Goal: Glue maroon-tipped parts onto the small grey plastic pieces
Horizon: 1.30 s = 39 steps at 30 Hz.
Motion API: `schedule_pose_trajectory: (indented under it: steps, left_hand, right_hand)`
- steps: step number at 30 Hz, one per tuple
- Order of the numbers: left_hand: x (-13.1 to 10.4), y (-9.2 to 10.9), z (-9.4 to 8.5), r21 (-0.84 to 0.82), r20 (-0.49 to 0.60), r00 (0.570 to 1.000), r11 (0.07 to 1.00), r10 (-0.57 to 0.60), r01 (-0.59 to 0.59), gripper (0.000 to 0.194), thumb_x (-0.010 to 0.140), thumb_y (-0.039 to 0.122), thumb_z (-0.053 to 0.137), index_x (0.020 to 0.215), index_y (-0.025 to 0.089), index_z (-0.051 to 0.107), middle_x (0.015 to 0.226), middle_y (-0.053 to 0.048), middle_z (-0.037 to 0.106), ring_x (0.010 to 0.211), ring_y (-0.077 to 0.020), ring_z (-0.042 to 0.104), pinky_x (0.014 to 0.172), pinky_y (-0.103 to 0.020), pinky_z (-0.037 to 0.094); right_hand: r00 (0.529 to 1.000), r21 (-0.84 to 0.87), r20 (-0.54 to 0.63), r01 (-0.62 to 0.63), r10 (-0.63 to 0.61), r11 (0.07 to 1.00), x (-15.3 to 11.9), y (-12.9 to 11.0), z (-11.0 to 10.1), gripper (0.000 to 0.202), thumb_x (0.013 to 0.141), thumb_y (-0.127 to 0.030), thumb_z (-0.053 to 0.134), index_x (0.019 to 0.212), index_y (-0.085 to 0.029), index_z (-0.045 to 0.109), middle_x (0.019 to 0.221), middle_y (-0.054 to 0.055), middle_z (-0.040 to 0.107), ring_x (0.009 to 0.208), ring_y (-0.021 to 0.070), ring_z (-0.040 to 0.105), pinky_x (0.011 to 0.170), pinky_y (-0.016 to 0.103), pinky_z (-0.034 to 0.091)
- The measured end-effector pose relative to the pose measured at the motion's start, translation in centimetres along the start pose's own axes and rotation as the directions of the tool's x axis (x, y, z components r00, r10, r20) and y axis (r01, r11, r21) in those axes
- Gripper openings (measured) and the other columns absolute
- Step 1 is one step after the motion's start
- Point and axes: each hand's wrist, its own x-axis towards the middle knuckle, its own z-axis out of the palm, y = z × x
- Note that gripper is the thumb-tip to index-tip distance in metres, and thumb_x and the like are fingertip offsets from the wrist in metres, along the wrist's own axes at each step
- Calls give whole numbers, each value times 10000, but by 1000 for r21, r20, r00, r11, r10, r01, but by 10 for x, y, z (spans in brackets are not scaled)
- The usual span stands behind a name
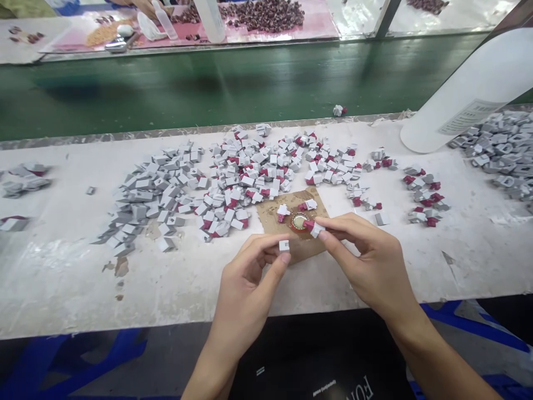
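My left hand (252, 278) pinches a small light-grey plastic block (283, 245) between thumb and forefinger. In my right hand (364, 255) is a grey and dark-red plastic piece (315, 229), its red end pointing left over a small round dish (298, 221) with a pale middle. The two held parts are apart. The dish sits on a brown cardboard piece (270, 216), wet in places. Beside the dish lie two more grey and red pieces, one (283, 212) at its upper left and another (308, 205) just behind it.
Plain grey blocks (154, 189) and grey-red pieces (245, 172) are heaped behind my hands. More grey-red pieces (425, 194) lie at right, near a large white bottle (470, 94) and another grey heap (503, 150). A green conveyor belt (187, 83) runs behind; across it, a person's hand (147, 6) shows.
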Motion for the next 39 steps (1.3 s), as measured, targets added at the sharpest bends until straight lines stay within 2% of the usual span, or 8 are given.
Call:
schedule_pose_trajectory:
  steps: [6,13,17,20,24,27,34,39]
  left_hand:
    - [-4,-9,1,-26,1,1000,999,24,-24,183,1080,285,790,1230,319,891,1083,-37,794,978,-185,748,844,-286,642]
    - [-4,-7,1,-50,6,1000,999,4,-4,174,1085,303,798,1235,311,886,1088,-37,785,982,-188,734,853,-304,632]
    - [-2,-4,1,-63,3,999,997,-37,37,185,1081,335,813,1248,301,885,1099,-43,819,1004,-202,768,879,-319,651]
    - [0,0,5,-131,-5,996,988,-87,85,191,1058,347,849,1236,286,878,1051,-39,848,996,-212,806,877,-322,684]
    - [5,7,14,-304,83,989,942,-122,142,181,1059,351,858,1209,249,864,1146,-56,890,1113,-254,860,1031,-395,729]
    - [8,11,19,-367,129,985,917,-114,154,184,1064,343,856,1214,235,860,1202,-68,901,1148,-280,874,1079,-446,739]
    - [11,9,20,-355,150,983,922,-108,156,199,1048,373,877,1199,244,862,1167,-68,909,1114,-300,890,1096,-489,739]
    - [10,10,18,-297,163,985,950,-51,98,125,1047,325,872,1147,251,876,1179,-64,894,1089,-258,873,1037,-406,736]
  right_hand:
    - [997,-161,35,80,-75,984,9,-7,5,202,1082,-180,764,1211,-232,910,1085,41,894,956,196,840,835,322,697]
    - [998,-199,41,59,-52,978,9,-7,3,221,1095,-242,754,1227,-300,922,1084,60,887,958,256,836,819,396,705]
    - [1000,-127,8,24,-23,992,5,-9,2,204,1093,-271,787,1225,-335,928,1139,54,896,1026,275,847,892,434,720]
    - [998,17,-22,-53,53,998,-2,-11,0,202,1080,-284,829,1227,-371,934,1201,35,905,1122,272,859,953,417,735]
    - [982,294,78,-189,173,937,-8,-9,-3,187,1052,-296,881,1196,-396,947,1216,20,918,1133,272,883,977,410,755]
    - [973,395,118,-231,200,889,-10,-4,-3,170,1047,-307,892,1188,-383,950,1237,28,921,1161,288,887,1015,439,757]
    - [970,405,88,-244,228,881,-10,-1,-3,150,1019,-328,924,1160,-366,958,1217,39,927,1146,301,896,1025,465,765]
    - [962,348,159,-264,221,899,-8,-10,-6,169,1010,-319,929,1166,-372,965,1142,40,930,1027,270,904,961,413,775]
